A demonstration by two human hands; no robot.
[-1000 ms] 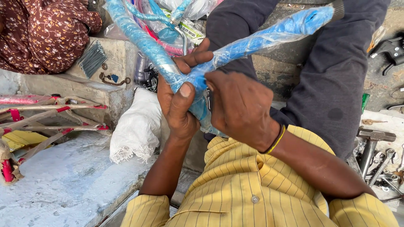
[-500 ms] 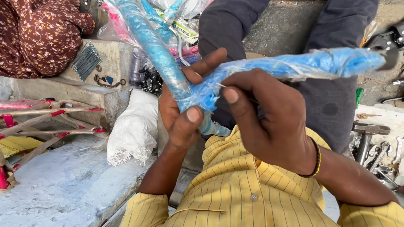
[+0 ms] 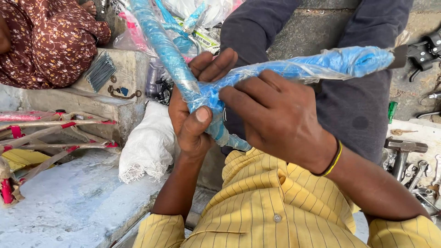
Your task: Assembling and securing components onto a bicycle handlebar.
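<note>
The scene is outdoors at ground level: a pale, rough concrete slab (image 3: 59, 202) fills the lower left, a grey stone block (image 3: 117, 98) rises behind it, and a bare concrete wall (image 3: 308, 32) stands at the back. On the block lies a bundle of thin metal spokes (image 3: 100, 71) and a small curved metal piece. A frayed white woven sack (image 3: 149, 142) leans against the block's foot. At the left edge lie pale rods wrapped in brown paper with red tape (image 3: 55, 133). Behind the hands is a heap of clear plastic bags (image 3: 206, 14), some with pink and blue parts showing through, and one long white-and-green paper label among them. At the far right a low surface (image 3: 415, 133) carries a hammer (image 3: 402, 154) and wrenches (image 3: 420, 172). A person in dark clothing (image 3: 353, 101) stands close in front; another, in brown flowered cloth (image 3: 50, 41), sits at upper left. The blue metal frame wrapped in clear plastic (image 3: 294, 69) is held up in front of the yellow striped shirt (image 3: 275, 202), its two tubes meeting between the hands. The left hand (image 3: 195, 110) has its grip clenched around the joint, thumb pressed on the wrap. The right hand (image 3: 280, 119) grasps the tube running off to the right, fingers curled over it.
</note>
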